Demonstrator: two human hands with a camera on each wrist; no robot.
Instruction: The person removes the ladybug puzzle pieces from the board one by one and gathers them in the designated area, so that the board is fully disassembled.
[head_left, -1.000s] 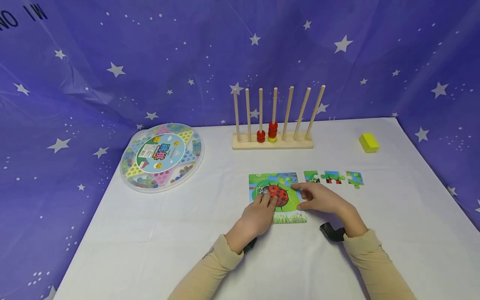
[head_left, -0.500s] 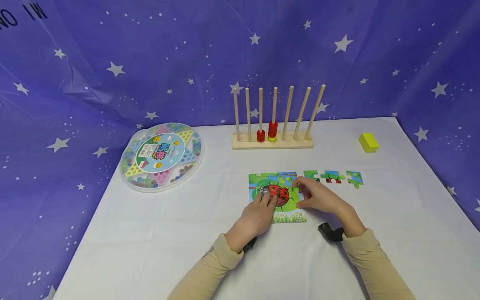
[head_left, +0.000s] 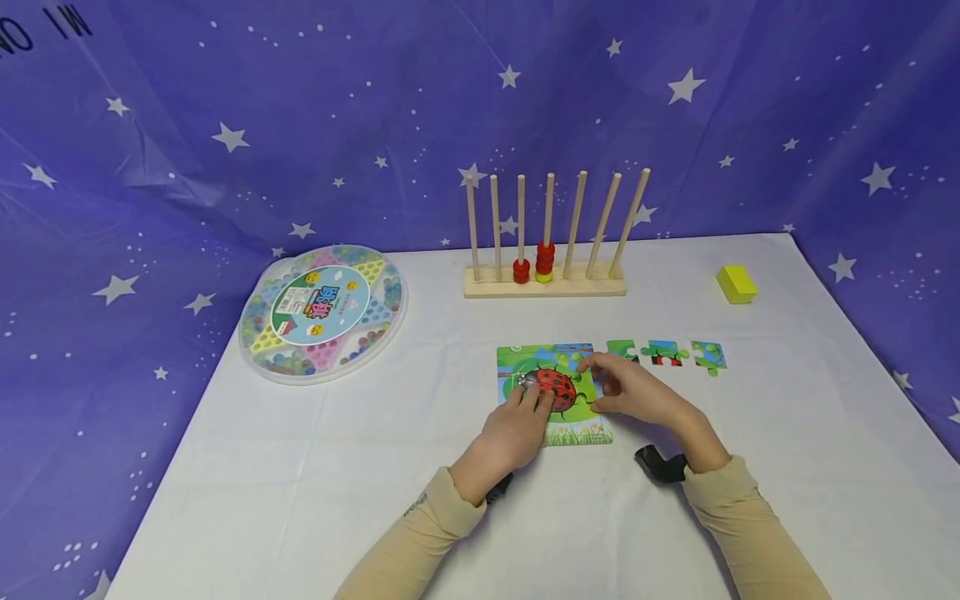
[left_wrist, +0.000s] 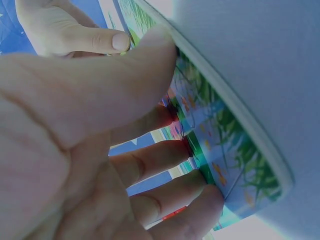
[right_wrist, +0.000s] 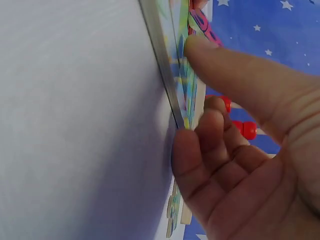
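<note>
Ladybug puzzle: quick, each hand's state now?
Left hand: open, resting on the puzzle.
Right hand: curled at the puzzle's edge; whether holding anything, cannot tell.

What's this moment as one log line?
left hand: on ladybug puzzle; right hand: at puzzle's right edge; loose pieces: three, right of puzzle

The left forearm (head_left: 420, 533) and right forearm (head_left: 753, 533), both in beige sleeves (head_left: 453, 504) that leave the wrists bare, reach forward and angle inward. The left hand (head_left: 513, 435) lies palm down, fingers extended and slightly parted. The right hand (head_left: 641, 392) turns sideways, index finger and thumb arched in a wide pinch, the other fingers curled toward the palm.
</note>
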